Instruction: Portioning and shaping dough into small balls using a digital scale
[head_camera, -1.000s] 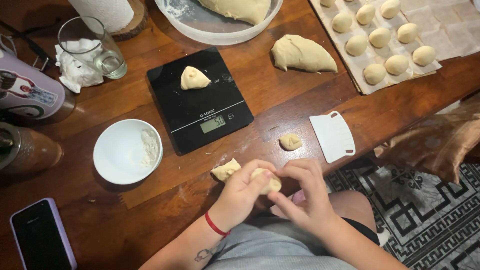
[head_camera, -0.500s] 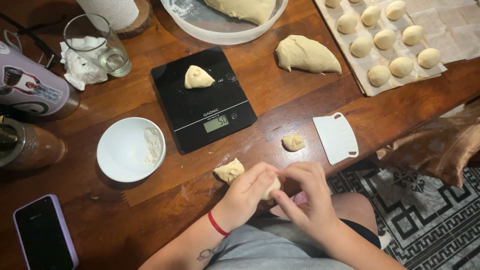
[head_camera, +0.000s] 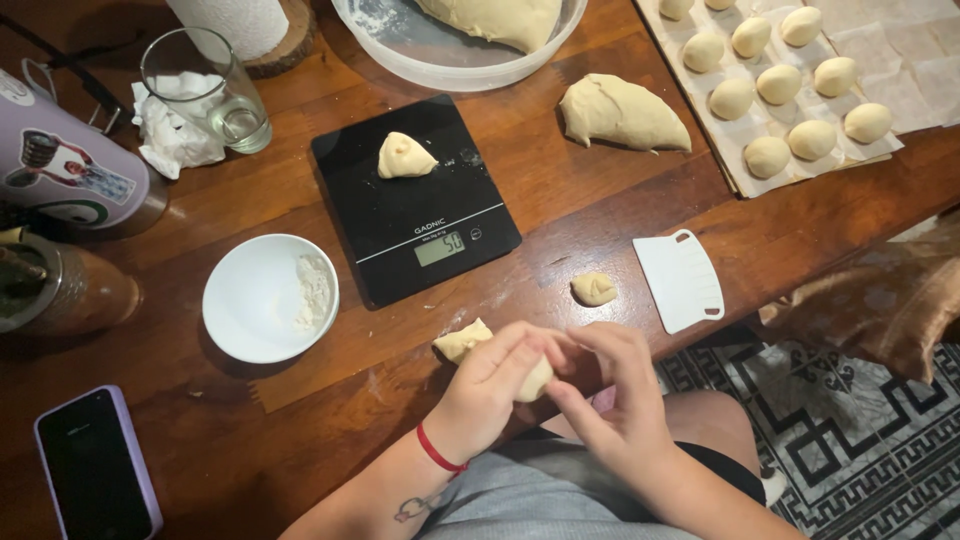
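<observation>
My left hand (head_camera: 492, 385) and my right hand (head_camera: 610, 385) close together around a small piece of pale dough (head_camera: 537, 380) at the near edge of the wooden table (head_camera: 250, 430). Another dough piece (head_camera: 461, 341) lies on the table just left of my left hand. A smaller scrap of dough (head_camera: 594, 289) sits a little farther out. A black kitchen scale (head_camera: 415, 205) carries one dough portion (head_camera: 404, 157).
A white plastic scraper (head_camera: 680, 280) lies right of the scrap. A small white bowl with flour (head_camera: 262, 298), a phone (head_camera: 97, 462), a glass (head_camera: 208, 90), a large dough lump (head_camera: 622, 113), a bowl of dough (head_camera: 440, 62) and a tray of several dough balls (head_camera: 780, 85) surround the scale.
Both hands stay at the table edge working the same dough piece; the fingers have shifted slightly around it. Nothing else on the table has moved.
</observation>
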